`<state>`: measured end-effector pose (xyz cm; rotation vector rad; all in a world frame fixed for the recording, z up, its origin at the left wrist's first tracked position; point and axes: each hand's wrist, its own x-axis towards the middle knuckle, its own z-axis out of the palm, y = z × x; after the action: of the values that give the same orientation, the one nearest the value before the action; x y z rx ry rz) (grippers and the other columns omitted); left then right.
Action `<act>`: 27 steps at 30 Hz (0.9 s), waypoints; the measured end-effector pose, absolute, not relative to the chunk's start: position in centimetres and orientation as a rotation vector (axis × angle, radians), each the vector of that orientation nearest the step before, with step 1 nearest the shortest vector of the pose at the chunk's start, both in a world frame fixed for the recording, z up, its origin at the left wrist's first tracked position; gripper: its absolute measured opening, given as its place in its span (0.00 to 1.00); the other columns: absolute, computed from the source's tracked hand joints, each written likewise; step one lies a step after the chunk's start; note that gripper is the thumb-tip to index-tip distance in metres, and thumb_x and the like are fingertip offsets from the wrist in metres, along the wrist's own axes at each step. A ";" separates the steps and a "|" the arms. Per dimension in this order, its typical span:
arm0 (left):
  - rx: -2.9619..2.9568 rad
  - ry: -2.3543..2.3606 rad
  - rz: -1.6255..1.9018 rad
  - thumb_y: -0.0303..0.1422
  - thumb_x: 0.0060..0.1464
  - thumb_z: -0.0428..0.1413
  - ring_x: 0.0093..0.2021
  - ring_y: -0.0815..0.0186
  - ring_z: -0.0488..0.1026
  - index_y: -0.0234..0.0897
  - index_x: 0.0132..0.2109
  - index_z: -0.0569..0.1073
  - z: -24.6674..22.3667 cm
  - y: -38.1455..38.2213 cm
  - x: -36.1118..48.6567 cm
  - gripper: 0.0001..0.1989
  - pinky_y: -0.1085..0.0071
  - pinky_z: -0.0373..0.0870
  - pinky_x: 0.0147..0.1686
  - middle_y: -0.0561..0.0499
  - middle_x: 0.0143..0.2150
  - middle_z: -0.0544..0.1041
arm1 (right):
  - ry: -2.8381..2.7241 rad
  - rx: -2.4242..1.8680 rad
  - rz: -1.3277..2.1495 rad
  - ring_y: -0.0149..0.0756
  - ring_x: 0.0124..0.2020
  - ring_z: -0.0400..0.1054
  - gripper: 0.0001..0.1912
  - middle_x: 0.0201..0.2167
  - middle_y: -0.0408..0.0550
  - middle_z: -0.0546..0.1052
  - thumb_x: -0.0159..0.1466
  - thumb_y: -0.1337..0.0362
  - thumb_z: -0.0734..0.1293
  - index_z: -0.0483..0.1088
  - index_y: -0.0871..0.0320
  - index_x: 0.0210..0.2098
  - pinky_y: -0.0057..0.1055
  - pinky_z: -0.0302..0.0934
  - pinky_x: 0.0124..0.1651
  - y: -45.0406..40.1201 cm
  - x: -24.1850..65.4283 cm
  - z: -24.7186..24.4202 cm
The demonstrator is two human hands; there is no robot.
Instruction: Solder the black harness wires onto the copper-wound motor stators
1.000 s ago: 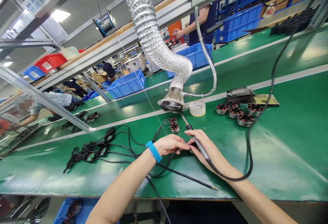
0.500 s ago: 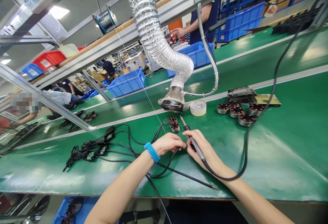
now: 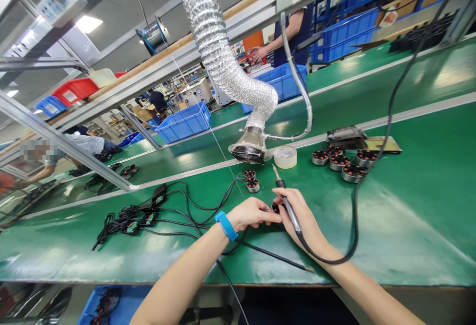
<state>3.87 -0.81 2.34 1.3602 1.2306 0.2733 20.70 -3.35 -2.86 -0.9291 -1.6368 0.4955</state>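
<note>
My right hand holds a soldering iron, its tip pointing up and away. A small round motor part shows between my hands, partly hidden by the right fingers. My left hand, with a blue band at the wrist, is closed beside it; a black cable runs under this hand, and its end is hidden by the fingers. Two motor parts stand on the green bench just beyond my hands. A cable with a bare tip lies nearer the front edge.
A fume hood on a silver duct hangs beyond my hands. Tape and several motors are at the right. Tangled cables lie left. The iron's cord loops right. A co-worker's arm shows behind.
My left hand has shifted right, closer to the right hand. The soldering iron has moved slightly right, and the round part between my hands shows more. The view has shifted slightly.
</note>
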 end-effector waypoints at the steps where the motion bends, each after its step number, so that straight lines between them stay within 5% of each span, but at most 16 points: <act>1: 1.357 1.256 0.294 0.51 0.37 0.68 0.18 0.78 0.54 0.32 0.30 0.75 2.2 -0.8 4.2 0.26 0.74 0.43 0.18 0.57 0.22 0.69 | -1.631 -0.932 0.487 0.36 0.40 0.69 0.20 0.43 0.49 0.66 0.67 0.73 0.57 0.63 0.52 0.56 0.36 0.71 0.45 -3.3 20.8 -3.0; 8: 1.208 1.256 0.297 0.42 0.46 0.62 0.14 0.79 0.50 0.34 0.27 0.71 2.1 -0.2 4.5 0.15 0.74 0.37 0.16 0.58 0.17 0.66 | -1.651 -0.929 0.488 0.37 0.41 0.69 0.19 0.43 0.50 0.66 0.68 0.72 0.57 0.62 0.52 0.56 0.38 0.71 0.45 -3.2 21.0 -3.5; 19: 1.192 1.090 0.298 0.46 0.50 0.62 0.15 0.81 0.47 0.29 0.33 0.75 2.6 -0.5 2.1 0.20 0.75 0.39 0.16 0.52 0.22 0.74 | -1.657 -0.916 0.497 0.35 0.41 0.68 0.18 0.44 0.50 0.64 0.70 0.71 0.56 0.61 0.51 0.57 0.36 0.71 0.45 -3.1 20.9 -3.8; 27: 1.173 1.096 0.453 0.50 0.48 0.63 0.20 0.77 0.59 0.27 0.37 0.76 2.5 -1.0 1.3 0.25 0.76 0.55 0.19 0.49 0.27 0.75 | -1.778 -0.899 0.467 0.36 0.46 0.69 0.20 0.50 0.52 0.64 0.69 0.69 0.60 0.60 0.52 0.59 0.37 0.69 0.51 -3.5 20.8 -3.3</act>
<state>1.32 -0.99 2.46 1.1733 1.0956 0.4532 20.85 -3.49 -3.35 -0.8989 -1.7775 0.4672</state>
